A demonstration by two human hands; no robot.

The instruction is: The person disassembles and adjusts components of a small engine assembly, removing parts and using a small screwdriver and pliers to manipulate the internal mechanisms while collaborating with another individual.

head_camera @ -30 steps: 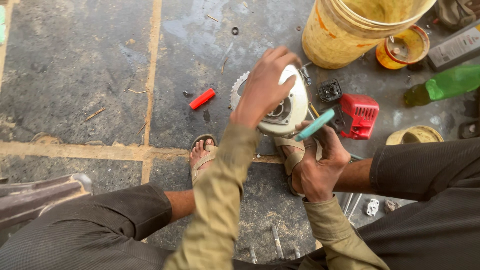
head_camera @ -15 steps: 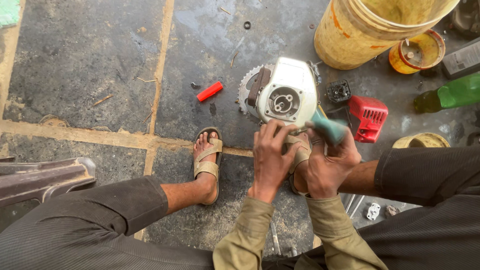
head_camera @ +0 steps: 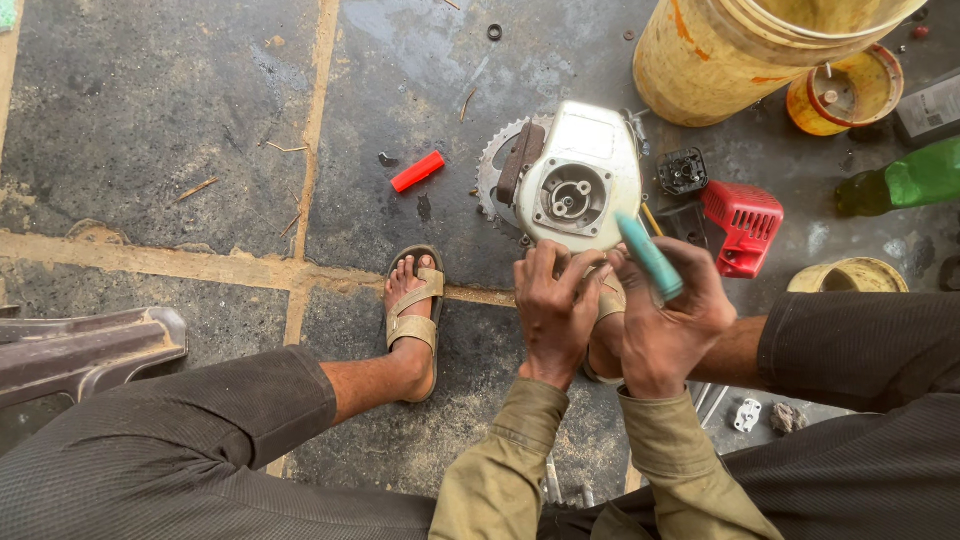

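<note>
A white engine housing with a round opening in its face stands on the stone floor in front of me, a toothed disc behind its left side. My left hand grips the housing's lower edge. Beside it, my right hand holds a teal-handled tool, its handle pointing up toward the housing. The tool's tip is hidden behind my fingers.
A red plastic cover and a small black part lie right of the housing. A yellow bucket, a yellow dish and a green bottle stand at the back right. A red cylinder lies left; my sandalled foot rests nearby.
My left hand came off the top of the housing and moved down to its lower edge. The housing's face with the round opening now shows. The right hand kept the teal tool.
</note>
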